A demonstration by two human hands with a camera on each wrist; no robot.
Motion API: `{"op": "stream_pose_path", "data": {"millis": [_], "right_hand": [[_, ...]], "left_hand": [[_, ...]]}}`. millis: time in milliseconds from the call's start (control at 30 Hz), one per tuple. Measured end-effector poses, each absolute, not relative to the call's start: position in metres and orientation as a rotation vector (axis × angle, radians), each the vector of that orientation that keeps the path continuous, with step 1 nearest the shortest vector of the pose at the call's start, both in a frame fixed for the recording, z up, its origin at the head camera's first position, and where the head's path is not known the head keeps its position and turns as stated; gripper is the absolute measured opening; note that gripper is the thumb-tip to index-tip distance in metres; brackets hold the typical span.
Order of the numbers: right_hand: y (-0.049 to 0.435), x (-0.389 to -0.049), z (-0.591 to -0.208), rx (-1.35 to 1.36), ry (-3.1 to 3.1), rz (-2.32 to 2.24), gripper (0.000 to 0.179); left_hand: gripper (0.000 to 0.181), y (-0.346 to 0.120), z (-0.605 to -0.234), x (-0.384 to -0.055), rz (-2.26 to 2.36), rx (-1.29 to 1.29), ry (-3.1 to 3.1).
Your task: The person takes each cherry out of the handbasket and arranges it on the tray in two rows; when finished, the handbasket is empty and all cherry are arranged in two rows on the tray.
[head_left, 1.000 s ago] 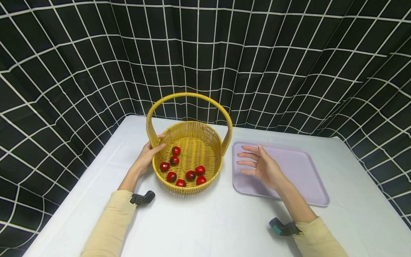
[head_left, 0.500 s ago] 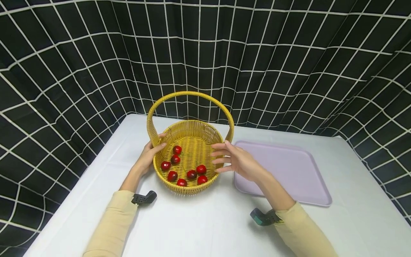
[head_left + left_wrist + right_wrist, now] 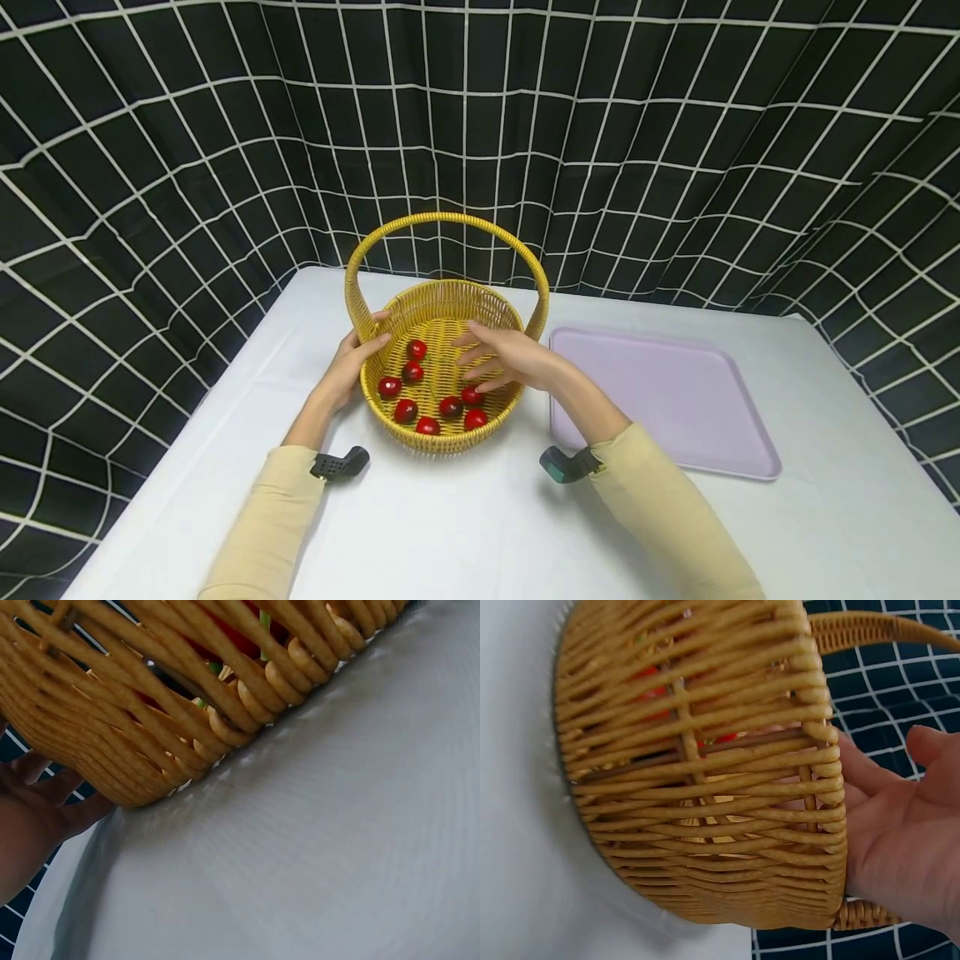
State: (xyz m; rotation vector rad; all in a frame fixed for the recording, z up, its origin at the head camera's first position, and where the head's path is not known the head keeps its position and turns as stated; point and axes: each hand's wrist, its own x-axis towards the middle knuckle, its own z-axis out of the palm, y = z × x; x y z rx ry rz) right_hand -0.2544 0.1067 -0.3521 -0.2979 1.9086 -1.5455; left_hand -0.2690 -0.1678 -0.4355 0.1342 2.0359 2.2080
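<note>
A yellow wicker basket (image 3: 442, 442) with a tall arched handle stands on the table, with several small, shiny, round dark-red fruits (image 3: 406, 410) on its floor. My left hand (image 3: 347, 364) holds the basket's left side by the foot of the handle, thumb over the rim. In the left wrist view, fingers (image 3: 82, 814) touch the outer weave. My right hand (image 3: 506, 357) reaches in over the right rim, fingers spread and holding nothing, just above the fruits at the right. Through the weave in the right wrist view, the ends of its fingers are mostly hidden.
A pale purple rectangular tray (image 3: 667, 400) lies right of the basket, partly under the right forearm. White cloth covers the table (image 3: 450, 533). A black curtain with white grid lines (image 3: 480, 125) surrounds the back and sides.
My right hand has moved left from above the tray, across the basket's right rim and into the basket. The left hand keeps its hold on the basket, and the fruits lie as before.
</note>
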Motion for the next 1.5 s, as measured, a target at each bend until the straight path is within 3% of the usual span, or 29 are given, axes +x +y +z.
{"op": "stream_pose_path", "data": {"millis": [700,1500], "right_hand": [[0.081,-0.281,-0.359,-0.088,2.185,-0.99,0.069],[0.084,-0.281,-0.373,-0.137,1.994,-1.119,0.046]], "left_hand": [[0.055,-0.168,-0.44,-0.267,2.21,0.142,2.045],[0.056,-0.168,-0.436,-0.266,2.204,0.153,2.036]]}}
